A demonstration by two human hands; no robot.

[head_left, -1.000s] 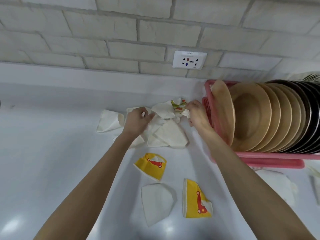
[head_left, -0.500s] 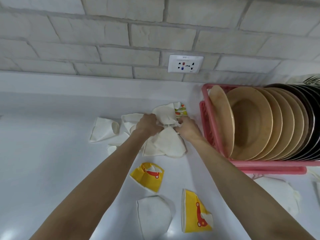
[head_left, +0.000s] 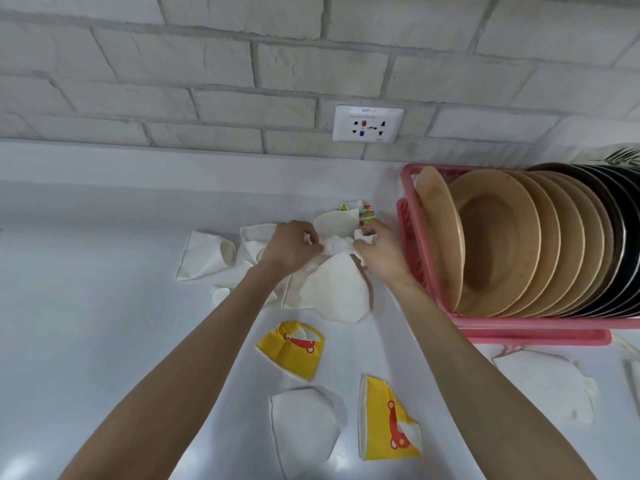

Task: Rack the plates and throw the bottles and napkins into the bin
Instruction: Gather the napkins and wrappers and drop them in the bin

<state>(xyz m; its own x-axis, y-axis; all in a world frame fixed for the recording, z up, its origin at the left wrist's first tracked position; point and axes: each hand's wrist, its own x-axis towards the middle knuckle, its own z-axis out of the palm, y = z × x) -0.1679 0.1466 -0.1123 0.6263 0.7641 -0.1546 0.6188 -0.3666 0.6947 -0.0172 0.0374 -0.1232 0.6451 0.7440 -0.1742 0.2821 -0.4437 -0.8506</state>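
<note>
Now, napkin-clearing step: left hand (head_left: 290,247) and right hand (head_left: 380,251), each grip pinching crumpled napkin (head_left: 335,242) on counter (head_left: 104,306) beside rack (head_left: 519,328); plates (head_left: 495,237) racked. Next, likely: lift wad, carry to unseen bin.

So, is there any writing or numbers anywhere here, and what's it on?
"9PP--1": printed at the top of the white wall socket plate.
A smaller line beneath it on the same plate: too small to read.
Yellow paper cups: cartoon pictures only, no words visible.
</note>
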